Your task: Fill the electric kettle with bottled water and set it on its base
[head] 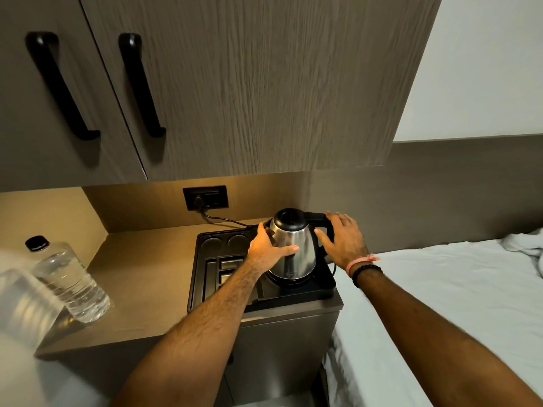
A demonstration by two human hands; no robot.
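A steel electric kettle (299,248) with a black lid stands on its round base (289,282) inside a black tray (323,286). My left hand (269,245) rests against the kettle's left side, thumb across the steel body. My right hand (343,239) lies on the black handle at the kettle's right, fingers spread over it. A clear water bottle (69,279) with a black cap stands upright on the counter at the far left, away from both hands.
The tray holds round cup recesses (224,240) and sachet slots at its left. A power cord (223,220) runs from the wall socket (205,198) to the tray. Cabinet doors hang low overhead. A bed (440,304) lies right of the counter.
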